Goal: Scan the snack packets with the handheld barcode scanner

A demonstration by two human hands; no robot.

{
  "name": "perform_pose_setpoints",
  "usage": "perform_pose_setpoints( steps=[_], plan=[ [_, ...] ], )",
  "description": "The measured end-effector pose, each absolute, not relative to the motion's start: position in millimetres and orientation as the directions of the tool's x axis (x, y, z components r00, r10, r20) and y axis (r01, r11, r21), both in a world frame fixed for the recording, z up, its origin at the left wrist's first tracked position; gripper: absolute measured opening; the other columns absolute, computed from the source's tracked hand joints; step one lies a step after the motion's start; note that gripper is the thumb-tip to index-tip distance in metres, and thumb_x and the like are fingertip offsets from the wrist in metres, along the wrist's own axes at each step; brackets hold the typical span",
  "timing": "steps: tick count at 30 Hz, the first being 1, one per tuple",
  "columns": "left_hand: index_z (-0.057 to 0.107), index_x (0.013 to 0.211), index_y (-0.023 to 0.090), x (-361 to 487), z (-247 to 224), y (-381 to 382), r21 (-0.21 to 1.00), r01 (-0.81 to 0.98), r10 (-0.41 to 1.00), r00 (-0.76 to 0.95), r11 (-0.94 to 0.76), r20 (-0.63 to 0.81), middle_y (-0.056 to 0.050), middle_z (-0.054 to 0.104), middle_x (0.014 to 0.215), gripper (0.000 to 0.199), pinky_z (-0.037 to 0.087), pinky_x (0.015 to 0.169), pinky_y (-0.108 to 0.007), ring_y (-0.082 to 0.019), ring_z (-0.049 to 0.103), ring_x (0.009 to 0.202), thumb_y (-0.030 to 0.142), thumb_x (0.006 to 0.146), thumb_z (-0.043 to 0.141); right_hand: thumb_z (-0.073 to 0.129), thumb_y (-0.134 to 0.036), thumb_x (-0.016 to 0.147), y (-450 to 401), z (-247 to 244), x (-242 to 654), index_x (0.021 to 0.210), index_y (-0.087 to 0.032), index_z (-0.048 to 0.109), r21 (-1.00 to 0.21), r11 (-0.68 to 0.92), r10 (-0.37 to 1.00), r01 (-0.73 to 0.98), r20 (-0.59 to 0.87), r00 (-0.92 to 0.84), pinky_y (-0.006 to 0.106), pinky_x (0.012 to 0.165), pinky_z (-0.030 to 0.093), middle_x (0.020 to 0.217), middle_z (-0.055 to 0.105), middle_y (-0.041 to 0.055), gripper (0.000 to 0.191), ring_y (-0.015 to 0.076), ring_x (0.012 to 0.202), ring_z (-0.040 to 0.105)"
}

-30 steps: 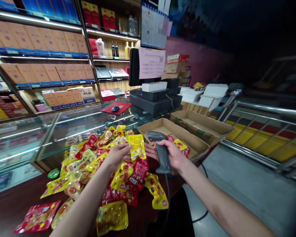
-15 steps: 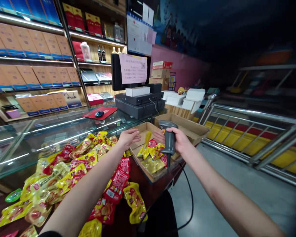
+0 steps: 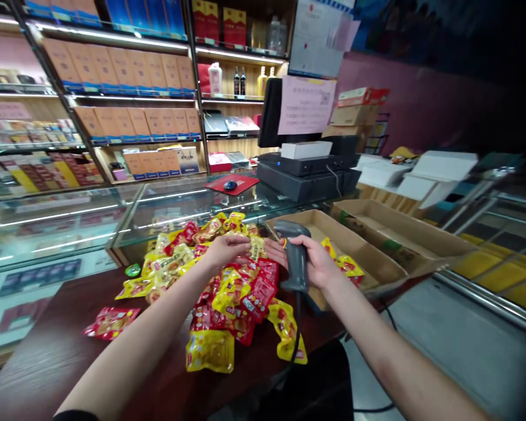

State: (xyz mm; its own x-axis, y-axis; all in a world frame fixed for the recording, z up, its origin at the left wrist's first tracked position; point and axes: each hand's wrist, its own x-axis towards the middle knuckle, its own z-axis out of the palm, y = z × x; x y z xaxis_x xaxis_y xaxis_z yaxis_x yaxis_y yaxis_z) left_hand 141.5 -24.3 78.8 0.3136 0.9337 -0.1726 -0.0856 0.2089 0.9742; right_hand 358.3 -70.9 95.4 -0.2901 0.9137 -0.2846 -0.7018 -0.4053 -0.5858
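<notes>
My right hand (image 3: 319,263) is wrapped round the handle of a dark grey barcode scanner (image 3: 297,269), some of its fingers reaching out past the left side. The scanner's cable hangs down from the handle. Just above a heap of shiny yellow and red snack packets (image 3: 231,289), my left hand (image 3: 228,250) stretches out its fingers close together. I see nothing held in it, and cannot tell whether its fingertips touch a packet. To the right of the scanner, a few more packets (image 3: 349,266) lie in a shallow cardboard box (image 3: 363,248), partly hidden by my right hand and forearm.
A second cardboard box (image 3: 398,225) adjoins the first. Behind are a glass counter (image 3: 175,202), a mouse (image 3: 230,185) on a red pad, and a monitor (image 3: 269,114) above a black cash drawer (image 3: 302,181). One red packet (image 3: 113,323) lies apart at left on the brown table (image 3: 39,362).
The view has swung left. Both hands have moved left from over the cardboard box to the packet heap, the scanner still in my right hand.
</notes>
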Motion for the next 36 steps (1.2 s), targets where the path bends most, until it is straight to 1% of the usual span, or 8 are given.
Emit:
perform_pose_setpoints(
  steps=[7,10,16,19,25,29,33,36],
  plan=[
    [0.072,0.09,0.013,58.1,79.2,-44.7,0.997,0.066,0.99,0.132,0.041,-0.049,-0.009,0.072,0.085,0.032,0.056,0.061,-0.027,-0.019,0.067,0.072,0.029,0.063,0.079,0.047,-0.01,0.073,-73.3,79.1,267.9,0.094,-0.013,0.055,-0.533,-0.54,0.841,-0.651,-0.316,-0.44,0.046,0.094,0.05,0.099,0.07,0.0152,0.023,0.0259,0.102,0.066],
    [0.073,0.087,0.015,34.8,73.1,-48.1,0.982,0.186,0.999,0.046,-0.036,0.028,-0.008,0.071,0.081,0.028,0.053,0.055,-0.025,-0.018,0.065,0.068,0.031,0.064,0.077,0.048,-0.009,0.072,-75.2,72.0,244.4,0.093,-0.015,0.057,-0.543,-0.52,0.854,-0.659,-0.326,-0.405,0.044,0.095,0.051,0.095,0.071,0.013,0.024,0.025,0.102,0.066],
    [0.074,0.087,0.018,19.6,57.8,-45.4,0.934,0.355,0.999,0.013,-0.047,0.045,-0.007,0.071,0.075,0.027,0.047,0.05,-0.024,-0.017,0.062,0.059,0.034,0.065,0.074,0.052,-0.008,0.07,-74.8,59.8,227.5,0.094,-0.016,0.058,-0.611,-0.431,0.902,-0.664,-0.314,-0.296,0.041,0.094,0.052,0.097,0.072,0.0102,0.026,0.0235,0.102,0.066],
    [0.074,0.086,0.019,18.0,58.6,-40.9,0.876,0.474,0.995,0.025,-0.095,0.095,-0.006,0.071,0.076,0.025,0.044,0.052,-0.024,-0.017,0.061,0.057,0.035,0.066,0.072,0.053,-0.007,0.071,-74.5,57.0,227.1,0.096,-0.015,0.06,-0.646,-0.38,0.923,-0.662,-0.308,-0.23,0.039,0.095,0.052,0.099,0.072,0.01,0.027,0.023,0.105,0.065],
    [0.074,0.076,0.02,11.4,59.2,-40.0,0.73,0.669,0.989,0.062,-0.14,0.132,-0.006,0.071,0.076,0.015,0.043,0.064,-0.026,-0.02,0.062,0.067,0.031,0.067,0.069,0.056,-0.007,0.072,-77.5,42.9,226.8,0.097,-0.016,0.062,-0.713,-0.319,0.943,-0.624,-0.301,-0.139,0.04,0.095,0.052,0.099,0.072,0.0088,0.027,0.0241,0.107,0.064],
    [0.073,0.073,0.02,15.4,50.9,-43.3,0.592,0.795,0.989,0.06,-0.131,0.139,-0.008,0.069,0.071,0.015,0.043,0.068,-0.029,-0.023,0.062,0.069,0.032,0.064,0.071,0.06,-0.007,0.07,-80.5,33.5,223.6,0.091,-0.016,0.064,-0.738,-0.321,0.943,-0.593,-0.305,-0.131,0.034,0.097,0.051,0.1,0.072,0.0074,0.024,0.0215,0.107,0.064],
    [0.072,0.074,0.018,28.4,44.5,-46.0,0.502,0.855,0.985,0.055,-0.132,0.165,-0.013,0.068,0.07,0.018,0.044,0.069,-0.034,-0.028,0.063,0.071,0.032,0.063,0.073,0.066,-0.009,0.068,-80.6,30.5,216.6,0.091,-0.018,0.067,-0.803,-0.286,0.954,-0.523,-0.287,-0.082,0.028,0.091,0.054,0.101,0.072,0.0053,0.025,0.0196,0.105,0.065],
    [0.07,0.07,0.017,34.4,45.1,-46.7,0.477,0.868,0.985,0.07,-0.138,0.159,-0.014,0.066,0.068,0.016,0.043,0.068,-0.034,-0.029,0.063,0.071,0.032,0.065,0.072,0.067,-0.011,0.067,-80.4,31.7,210.6,0.092,-0.018,0.067,-0.845,-0.259,0.963,-0.467,-0.265,-0.053,0.027,0.085,0.056,0.101,0.072,0.0054,0.026,0.0199,0.101,0.066]
  ],
)
